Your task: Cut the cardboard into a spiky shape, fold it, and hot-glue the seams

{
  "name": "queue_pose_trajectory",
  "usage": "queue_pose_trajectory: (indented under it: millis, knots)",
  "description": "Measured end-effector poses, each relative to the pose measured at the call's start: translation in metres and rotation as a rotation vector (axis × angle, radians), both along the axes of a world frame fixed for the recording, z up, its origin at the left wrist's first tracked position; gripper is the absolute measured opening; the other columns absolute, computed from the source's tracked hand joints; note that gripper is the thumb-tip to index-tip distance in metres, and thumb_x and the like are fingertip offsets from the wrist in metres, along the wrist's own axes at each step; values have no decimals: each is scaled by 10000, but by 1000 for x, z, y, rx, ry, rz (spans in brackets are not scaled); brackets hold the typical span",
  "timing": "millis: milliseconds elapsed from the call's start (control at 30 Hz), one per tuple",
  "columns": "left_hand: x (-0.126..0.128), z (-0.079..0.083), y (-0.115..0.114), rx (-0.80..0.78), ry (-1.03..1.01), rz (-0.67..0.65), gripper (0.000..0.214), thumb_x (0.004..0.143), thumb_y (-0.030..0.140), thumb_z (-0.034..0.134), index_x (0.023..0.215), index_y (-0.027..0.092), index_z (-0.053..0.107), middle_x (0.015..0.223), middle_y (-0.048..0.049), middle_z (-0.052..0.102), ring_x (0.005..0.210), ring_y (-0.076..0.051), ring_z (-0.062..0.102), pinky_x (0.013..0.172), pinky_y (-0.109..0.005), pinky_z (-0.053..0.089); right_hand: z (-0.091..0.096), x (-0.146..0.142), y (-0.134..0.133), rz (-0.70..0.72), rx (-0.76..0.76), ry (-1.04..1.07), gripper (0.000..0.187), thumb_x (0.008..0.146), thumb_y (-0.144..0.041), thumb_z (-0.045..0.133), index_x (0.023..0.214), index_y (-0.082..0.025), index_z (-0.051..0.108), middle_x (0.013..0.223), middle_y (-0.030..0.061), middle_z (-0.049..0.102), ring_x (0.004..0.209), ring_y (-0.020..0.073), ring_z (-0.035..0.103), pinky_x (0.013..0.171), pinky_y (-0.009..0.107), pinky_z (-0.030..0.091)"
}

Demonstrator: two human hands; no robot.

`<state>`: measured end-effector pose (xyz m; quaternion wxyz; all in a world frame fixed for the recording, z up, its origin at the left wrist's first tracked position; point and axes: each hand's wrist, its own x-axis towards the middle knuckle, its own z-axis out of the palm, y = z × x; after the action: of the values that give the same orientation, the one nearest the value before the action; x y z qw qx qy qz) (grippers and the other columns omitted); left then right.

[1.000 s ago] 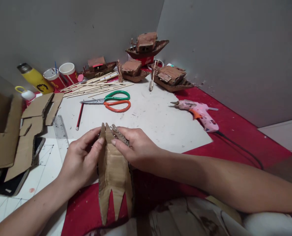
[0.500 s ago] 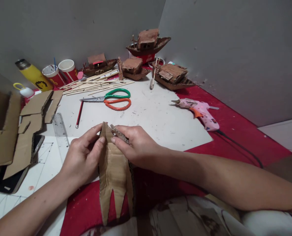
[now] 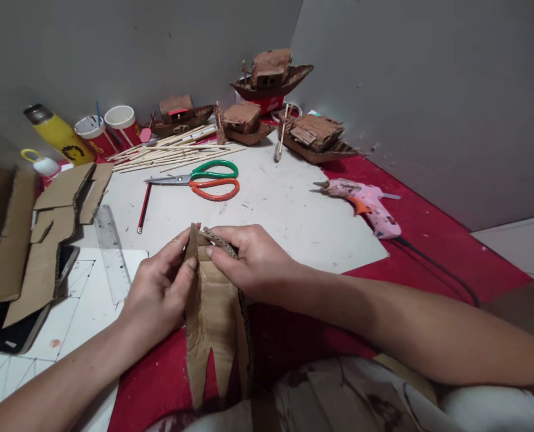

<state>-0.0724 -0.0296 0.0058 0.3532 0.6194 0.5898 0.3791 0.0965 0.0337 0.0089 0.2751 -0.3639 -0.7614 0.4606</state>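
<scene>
A brown cardboard cutout (image 3: 216, 294) with pointed prongs at its near end is held upright over the red table cover. My left hand (image 3: 165, 279) pinches its left side near the top, thumb on the inner face and fingers behind. On the other side, my right hand (image 3: 242, 258) grips the upper right flap, which is bent and shows its corrugated edge. The sides of the cutout fold up along creases. Beyond the hands lie scissors (image 3: 204, 179) with one green and one orange handle, and a red and black pencil (image 3: 144, 207).
A pink glue gun (image 3: 368, 204) with a black cord lies at right. Cardboard pieces (image 3: 46, 240), a clear ruler (image 3: 113, 255) and a phone (image 3: 12, 336) are at left. Behind stand wooden sticks (image 3: 172, 149), paper cups (image 3: 123, 126), a yellow bottle (image 3: 62, 138) and several model boats (image 3: 318, 138).
The cutout has shifted slightly right, and its sides are folded further up at the top. Both hands keep their hold. The left hand has moved a little right with it.
</scene>
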Motion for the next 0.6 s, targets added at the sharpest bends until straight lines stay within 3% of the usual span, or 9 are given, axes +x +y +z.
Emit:
queue_pose_trajectory:
  millis: [233,600]
  knots:
    - [3,1,-1,-41,-90,20,510,903,320,576,1388,181,496,1327,-110,622,1146,-263,630,1022,-384,486,3,0,1,-33,-23,-74,100,828,-211,533,769,-160,595,656,-18,545,614,126,475,538,237,319]
    - [-3,-5,-1,88,83,-51,448,909,236,549,1347,146,537,1285,-96,655,1160,-239,620,1018,-329,476,-1,1,-2,24,-33,-49,130,854,-185,506,798,-146,617,711,2,602,654,131,510,590,239,359]
